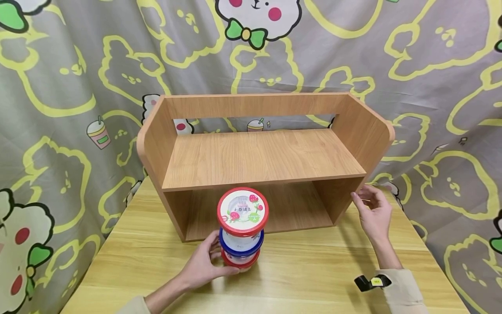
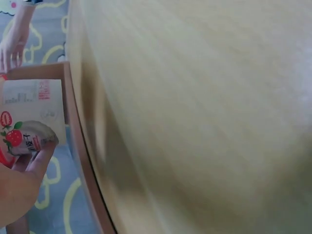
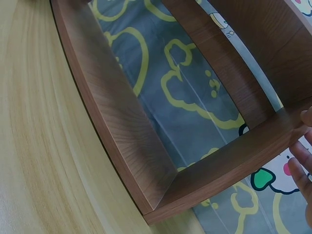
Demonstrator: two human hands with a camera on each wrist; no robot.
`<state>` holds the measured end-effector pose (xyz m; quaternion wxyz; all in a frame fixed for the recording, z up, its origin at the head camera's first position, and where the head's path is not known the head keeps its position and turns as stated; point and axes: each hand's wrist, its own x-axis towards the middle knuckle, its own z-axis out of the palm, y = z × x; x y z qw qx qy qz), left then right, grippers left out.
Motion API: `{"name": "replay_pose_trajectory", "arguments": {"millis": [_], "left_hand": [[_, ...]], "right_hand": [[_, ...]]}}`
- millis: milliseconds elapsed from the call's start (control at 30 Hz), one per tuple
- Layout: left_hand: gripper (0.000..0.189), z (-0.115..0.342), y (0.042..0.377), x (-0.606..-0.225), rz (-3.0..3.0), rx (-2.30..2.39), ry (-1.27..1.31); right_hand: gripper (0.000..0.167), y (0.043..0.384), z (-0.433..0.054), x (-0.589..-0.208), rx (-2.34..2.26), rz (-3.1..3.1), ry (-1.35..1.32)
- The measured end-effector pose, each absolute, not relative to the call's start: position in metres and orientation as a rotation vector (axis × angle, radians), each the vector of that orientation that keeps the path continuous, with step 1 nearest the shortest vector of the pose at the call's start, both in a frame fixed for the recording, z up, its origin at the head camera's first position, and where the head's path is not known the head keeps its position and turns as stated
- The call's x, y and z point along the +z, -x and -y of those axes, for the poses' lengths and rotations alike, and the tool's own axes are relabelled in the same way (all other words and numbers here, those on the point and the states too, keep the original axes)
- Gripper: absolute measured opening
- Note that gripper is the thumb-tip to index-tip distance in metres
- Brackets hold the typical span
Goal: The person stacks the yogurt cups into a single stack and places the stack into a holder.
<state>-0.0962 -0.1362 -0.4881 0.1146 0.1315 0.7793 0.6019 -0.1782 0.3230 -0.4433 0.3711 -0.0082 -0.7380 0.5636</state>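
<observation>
A stack of round plastic tubs [image 1: 243, 212], with red lids at top and bottom and a blue lid between, stands upright before the wooden shelf [image 1: 266, 157]. Strawberries are printed on the top lid. My left hand [image 1: 205, 266] holds the stack low on its left side, thumb in front, other fingertips partly hidden. In the left wrist view, fingers curl round a strawberry-printed tub [image 2: 29, 105]. Whether the stack touches the table cannot be told. My right hand [image 1: 374, 213] touches the shelf's right side panel near its front edge, fingers loosely bent; the right wrist view shows it beside the panel [image 3: 224, 161].
The two-level shelf has high side panels and a back rail [image 1: 255, 104]. Beneath it is a light wooden table [image 1: 306, 270]. A patterned grey curtain [image 1: 451, 100] hangs behind and at both sides. A black strap [image 1: 364, 282] sits by my right sleeve.
</observation>
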Motion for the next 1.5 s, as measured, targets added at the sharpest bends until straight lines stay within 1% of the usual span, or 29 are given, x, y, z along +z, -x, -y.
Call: {"name": "replay_pose_trajectory", "arguments": {"millis": [200, 500, 833, 1500], "left_hand": [[0.088, 0.132, 0.095, -0.475, -2.287, 1.77, -0.369], [0.082, 0.127, 0.096, -0.452, -2.356, 1.765, -0.49], [0.081, 0.126, 0.098, -0.425, -2.43, 1.728, -0.522], [0.079, 0.127, 0.109, -0.375, -2.341, 1.802, -0.728]], "right_hand": [[0.031, 0.177, -0.322, -0.444, 1.44, 1.894, 0.015], [0.032, 0.177, -0.322, -0.445, 1.425, 1.899, 0.022], [0.032, 0.178, -0.324, -0.446, 1.421, 1.893, 0.013], [0.031, 0.179, -0.324, -0.444, 1.414, 1.899, -0.002]]}}
